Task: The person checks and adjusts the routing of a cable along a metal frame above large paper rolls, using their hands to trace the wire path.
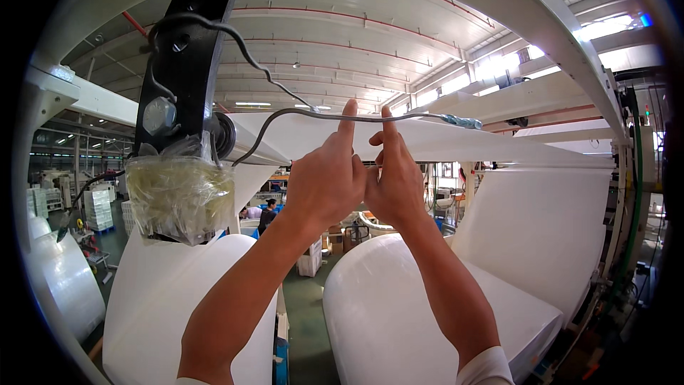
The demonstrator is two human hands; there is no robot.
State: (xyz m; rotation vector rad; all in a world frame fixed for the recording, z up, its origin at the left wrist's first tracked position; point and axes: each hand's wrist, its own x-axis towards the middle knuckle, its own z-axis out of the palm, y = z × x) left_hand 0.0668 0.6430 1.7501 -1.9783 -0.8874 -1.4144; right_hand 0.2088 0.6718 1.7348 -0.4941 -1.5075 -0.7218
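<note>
Both my hands are raised in the middle, close together, in front of a wide white sheet point(442, 144) stretched across the machine. My left hand point(329, 178) points its index finger upward; its other fingers are mostly hidden. My right hand point(395, 180) also has its index finger up, with another finger bent toward the left hand. A thin dark cable point(299, 111) crosses at the height of both index fingertips; whether they touch it I cannot tell. Blue-green wrapping point(463, 122) covers the cable's right end. I make out nothing held in either hand.
At left hangs a black metal bar point(187, 64) with a large bolt point(159, 115), above a block wrapped in clear plastic point(179, 196). Large white rolls point(406, 299) stand below my arms. Pale machine beams point(570, 50) frame the top and right. Another person point(268, 215) is farther off.
</note>
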